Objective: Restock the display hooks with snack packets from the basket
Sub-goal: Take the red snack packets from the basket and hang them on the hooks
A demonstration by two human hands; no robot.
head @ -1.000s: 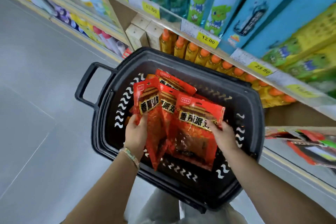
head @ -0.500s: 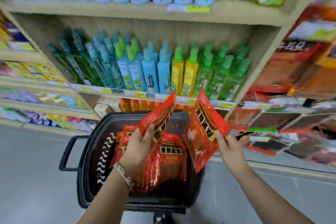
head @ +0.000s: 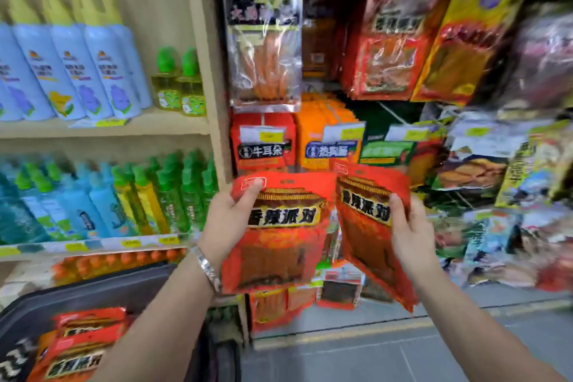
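Hanging snack bags (head: 400, 40) fill the display wall (head: 387, 112), and the black plastic basket (head: 93, 291) below holds spare red packets (head: 80, 347). In front, the left hand (head: 226, 223) grips one red foil snack packet (head: 285, 245) by its top corner. The right hand (head: 409, 236) grips a second red packet (head: 366, 226) by its edge.

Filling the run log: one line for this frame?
stage: held before hook display | left hand: grips red packet | right hand: grips second packet | basket: packets inside | hung: not yet
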